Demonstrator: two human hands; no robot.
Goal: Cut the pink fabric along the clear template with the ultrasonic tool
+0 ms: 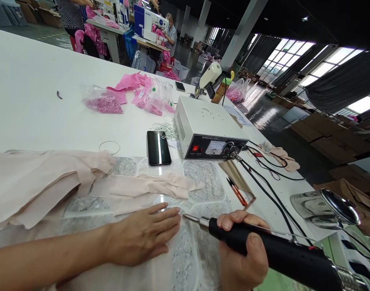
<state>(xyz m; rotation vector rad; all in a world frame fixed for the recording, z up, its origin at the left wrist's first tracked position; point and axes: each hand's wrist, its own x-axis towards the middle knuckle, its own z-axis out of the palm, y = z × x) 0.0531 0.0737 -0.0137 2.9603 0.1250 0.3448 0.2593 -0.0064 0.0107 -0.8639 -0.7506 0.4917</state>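
Note:
My left hand point(144, 236) lies flat with fingers stretched out on pale pink fabric point(136, 188) spread over a clear sheet point(191, 258). My right hand point(242, 250) is wrapped round a black handheld tool point(275, 250) whose metal tip point(192, 219) points left, just beside my left fingertips. A black cable point(263, 188) runs from the tool side to a white control box point(207, 129) with a dial and red switch.
A black phone point(158, 147) lies left of the box. Bags of pink parts point(102, 101) and pink cloth point(130, 83) sit further back. Orange-handled snips point(236, 190), a shiny metal lamp head point(327, 208), and a white cutter point(209, 76) are on the right. People work at sewing machines behind.

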